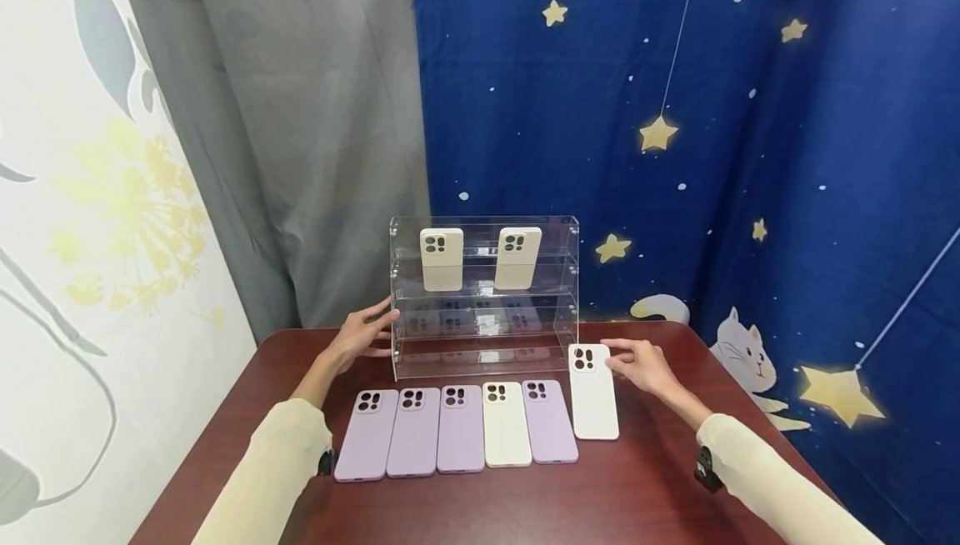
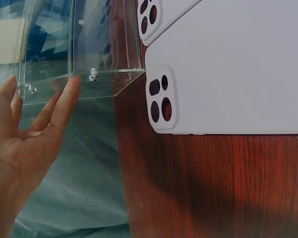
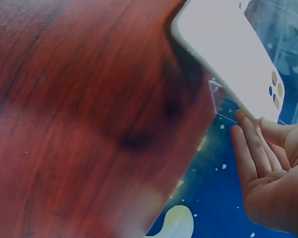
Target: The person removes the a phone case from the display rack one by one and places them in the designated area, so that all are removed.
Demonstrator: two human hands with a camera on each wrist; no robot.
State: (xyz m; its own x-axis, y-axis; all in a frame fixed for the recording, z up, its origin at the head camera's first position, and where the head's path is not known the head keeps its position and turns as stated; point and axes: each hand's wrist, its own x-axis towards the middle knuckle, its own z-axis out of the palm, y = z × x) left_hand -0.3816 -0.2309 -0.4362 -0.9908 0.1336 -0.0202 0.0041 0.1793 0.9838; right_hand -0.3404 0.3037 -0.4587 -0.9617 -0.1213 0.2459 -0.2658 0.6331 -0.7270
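A clear acrylic tiered stand (image 1: 483, 357) holds two cream phone cases, a left one (image 1: 442, 260) and a right one (image 1: 517, 258), upright on its upper part. My left hand (image 1: 363, 333) touches the stand's left side with straight fingers, as the left wrist view also shows. Between thumb and fingers, my right hand (image 1: 642, 364) pinches the upper right edge of a white phone case (image 1: 595, 395). In the right wrist view that case (image 3: 228, 54) is tilted, its camera cutouts near the hand (image 3: 273, 168).
In front of the stand lies a row of several lilac phone cases (image 1: 461, 432) with one cream case (image 1: 507, 428) among them, on a red-brown wooden table (image 1: 630, 495). Behind the table hang a grey curtain (image 1: 330, 153) and a blue star-patterned curtain (image 1: 525, 112).
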